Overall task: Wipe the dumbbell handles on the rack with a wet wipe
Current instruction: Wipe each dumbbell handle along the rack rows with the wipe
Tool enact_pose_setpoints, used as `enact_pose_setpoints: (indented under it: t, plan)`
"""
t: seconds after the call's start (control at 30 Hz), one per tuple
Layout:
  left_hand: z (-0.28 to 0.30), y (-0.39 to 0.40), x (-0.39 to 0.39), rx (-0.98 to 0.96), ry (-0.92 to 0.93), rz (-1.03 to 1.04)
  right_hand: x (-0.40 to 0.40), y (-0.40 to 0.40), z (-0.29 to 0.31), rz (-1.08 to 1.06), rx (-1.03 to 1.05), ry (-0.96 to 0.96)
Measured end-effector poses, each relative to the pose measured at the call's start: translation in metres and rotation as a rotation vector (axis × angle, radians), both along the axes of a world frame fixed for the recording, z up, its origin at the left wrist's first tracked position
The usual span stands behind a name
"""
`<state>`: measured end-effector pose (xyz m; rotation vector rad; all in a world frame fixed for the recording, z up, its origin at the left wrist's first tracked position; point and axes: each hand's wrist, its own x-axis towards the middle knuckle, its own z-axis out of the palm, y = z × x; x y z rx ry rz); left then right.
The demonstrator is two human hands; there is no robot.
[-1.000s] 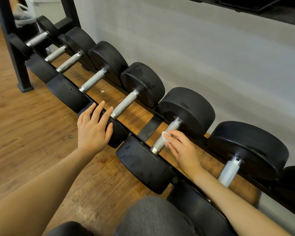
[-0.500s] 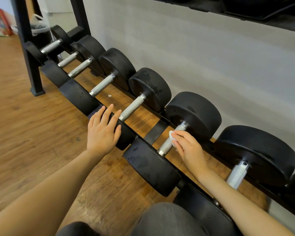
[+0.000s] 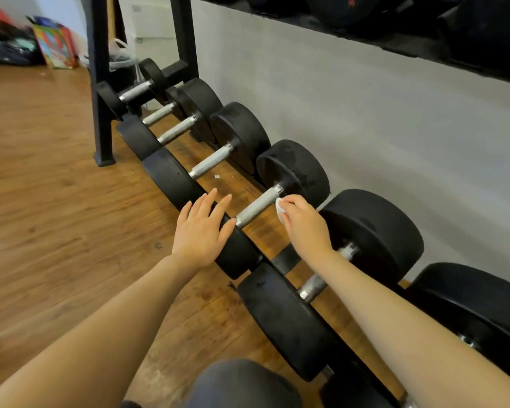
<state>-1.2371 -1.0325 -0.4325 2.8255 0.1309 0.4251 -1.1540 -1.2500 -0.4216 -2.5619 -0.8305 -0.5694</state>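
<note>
So the right grip (image 3: 302, 223) has its fingers curled around a bunched-up white wet wipe (image 3: 280, 210), pinching it right against the far end of a knurled silver dumbbell handle (image 3: 256, 206), close to where that handle meets the back weight head (image 3: 295, 172). The left grip (image 3: 202, 231) is spread flat, fingers straight, resting on top of the front weight head (image 3: 239, 254) of that same dumbbell, just to the left of the handle's near end. Just behind the right wrist sits the next dumbbell (image 3: 371, 237) over, its handle partly hidden under the forearm. Further out past both grips, more dumbbells line up along the low black rack (image 3: 100, 119) on a wooden floor (image 3: 42, 201), grey wall (image 3: 365, 113) behind them. Some bags (image 3: 27, 45) sit blurry way off past the left grip. A grey-clad knee (image 3: 242, 384) pokes in below both arms.
</note>
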Motion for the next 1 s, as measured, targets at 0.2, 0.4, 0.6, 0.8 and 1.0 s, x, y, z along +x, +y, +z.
enact_pose_setpoints:
  t: [0.2,0.4,0.6,0.8,1.0]
  plan:
    - [-0.001,-0.005,0.004,-0.084,-0.043,0.036,0.035,0.03,-0.009,-0.017,-0.05,-0.013]
    - [-0.006,-0.011,0.003,-0.109,-0.068,0.097,0.046,0.037,-0.025,-0.068,-0.07,-0.027]
    - [-0.007,-0.017,0.004,-0.107,-0.114,0.144,0.045,0.034,-0.036,0.092,-0.103,-0.139]
    - [-0.01,-0.016,0.006,-0.114,-0.167,0.146,0.054,0.04,-0.03,-0.04,-0.052,-0.082]
    - [-0.003,-0.011,0.005,-0.156,-0.147,0.127,0.053,0.039,-0.037,-0.01,-0.005,-0.037]
